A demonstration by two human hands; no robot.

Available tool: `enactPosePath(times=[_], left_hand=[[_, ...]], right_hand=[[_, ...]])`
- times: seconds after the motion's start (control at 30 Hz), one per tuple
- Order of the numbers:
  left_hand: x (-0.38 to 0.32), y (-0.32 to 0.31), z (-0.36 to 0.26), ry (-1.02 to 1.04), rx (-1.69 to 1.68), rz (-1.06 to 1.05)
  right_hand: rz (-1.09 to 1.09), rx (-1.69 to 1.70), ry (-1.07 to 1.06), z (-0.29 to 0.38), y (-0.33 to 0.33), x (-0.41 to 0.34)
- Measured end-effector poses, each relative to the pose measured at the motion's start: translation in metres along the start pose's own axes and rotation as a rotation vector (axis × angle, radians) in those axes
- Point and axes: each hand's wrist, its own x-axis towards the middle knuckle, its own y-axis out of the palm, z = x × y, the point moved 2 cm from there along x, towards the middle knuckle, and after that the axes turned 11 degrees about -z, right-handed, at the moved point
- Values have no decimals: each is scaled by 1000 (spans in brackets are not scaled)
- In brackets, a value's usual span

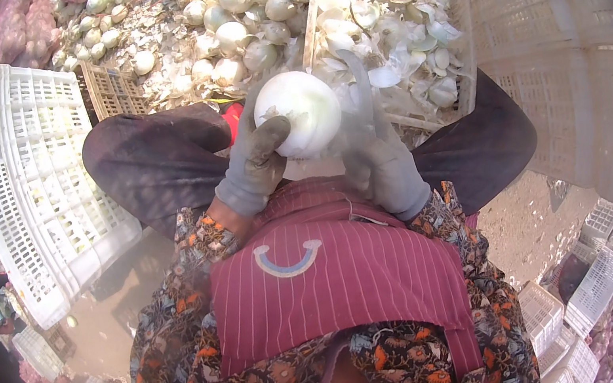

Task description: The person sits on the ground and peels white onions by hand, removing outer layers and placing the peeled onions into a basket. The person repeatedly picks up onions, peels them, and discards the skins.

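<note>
A large white onion (303,114) is held up in front of my lap. My left hand (256,160), in a grey glove, grips its left side with the thumb on the near face. Gloved in grey too, my right hand (377,162) is at the onion's right, with a curved blade (360,84) rising from it; the handle is hidden in the fist. Blur hides whether the right fingers touch the onion. Beyond the hands lies a heap of white onions (250,26), and to its right stands a plastic crate (465,16) holding onion skins and pieces.
White plastic crates stand at my left (50,190) and tall ones at my right (565,42). A small brown crate (113,90) sits beyond my left knee. Pink mesh sacks (1,47) are piled at the far left. More crates (593,290) are stacked behind on the right.
</note>
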Motion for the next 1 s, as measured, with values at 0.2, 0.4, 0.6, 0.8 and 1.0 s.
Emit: enactPosePath(times=[0.2, 0.4, 0.6, 0.8, 1.0], left_hand=[[10, -12, -2, -190, -63, 93], [13, -15, 6, -252, -20, -83], [6, 12, -39, 42, 483, 262], [-6, 41, -41, 256, 472, 77], [-9, 16, -19, 92, 521, -102]], right_hand=[[63, -289, -239, -7, -12, 5], [158, -766, -862, -8, -20, 21], [28, -161, -242, 2, -25, 4], [-28, -117, -313, 0, -10, 4], [11, -823, -733, 2, -13, 11]])
